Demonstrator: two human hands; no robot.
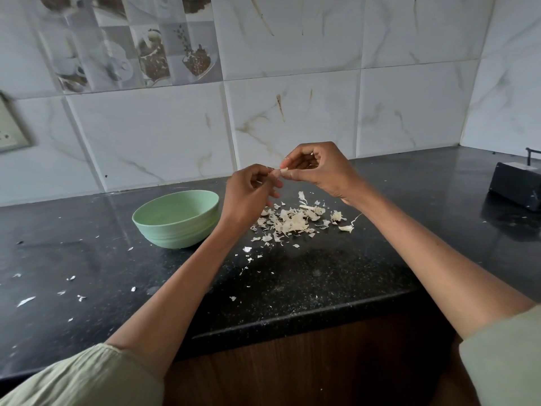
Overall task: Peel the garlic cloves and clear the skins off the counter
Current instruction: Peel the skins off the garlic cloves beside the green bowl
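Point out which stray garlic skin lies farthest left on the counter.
The long white sliver by the counter's front-left edge, far from the main pile.

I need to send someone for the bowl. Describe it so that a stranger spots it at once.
On the black speckled counter, below the white marble-look wall tiles, look just left of the left hand. The bowl stands there upright, beside the pile of garlic skins. It is the only pale green, ridged round dish.
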